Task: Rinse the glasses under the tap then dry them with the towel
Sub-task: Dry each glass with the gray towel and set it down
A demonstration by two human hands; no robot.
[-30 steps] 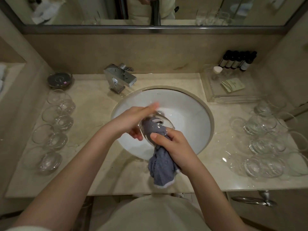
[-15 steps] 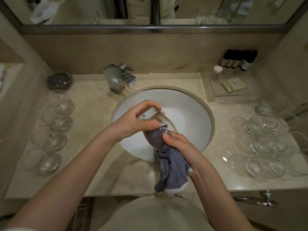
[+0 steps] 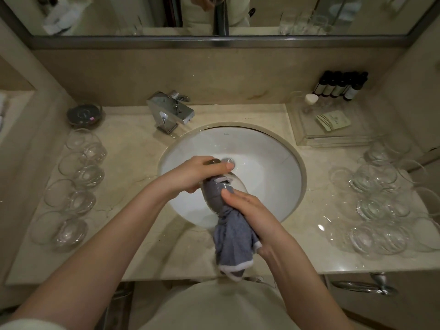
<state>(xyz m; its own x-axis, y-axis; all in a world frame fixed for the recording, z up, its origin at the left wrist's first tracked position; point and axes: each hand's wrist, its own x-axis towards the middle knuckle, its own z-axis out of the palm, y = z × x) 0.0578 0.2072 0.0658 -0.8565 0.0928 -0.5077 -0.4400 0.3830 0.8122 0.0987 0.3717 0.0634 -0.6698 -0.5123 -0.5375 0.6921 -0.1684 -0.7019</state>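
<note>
The left hand [image 3: 190,173] grips a clear glass [image 3: 234,183] over the sink [image 3: 273,163]; the right hand [image 3: 252,210] clutches a grey towel [image 3: 234,244], its end stuffed into the glass; more glasses [image 3: 71,186] lie on the counter [image 3: 133,151] beyond both hands.

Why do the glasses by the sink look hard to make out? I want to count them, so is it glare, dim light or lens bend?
Head view: dim warm light; clear glasses on the right overlap and carry small glints, so edges merge; the left row reads clearer; the wide lens bows the counter and mirror frame; both hands look sharp.
</note>
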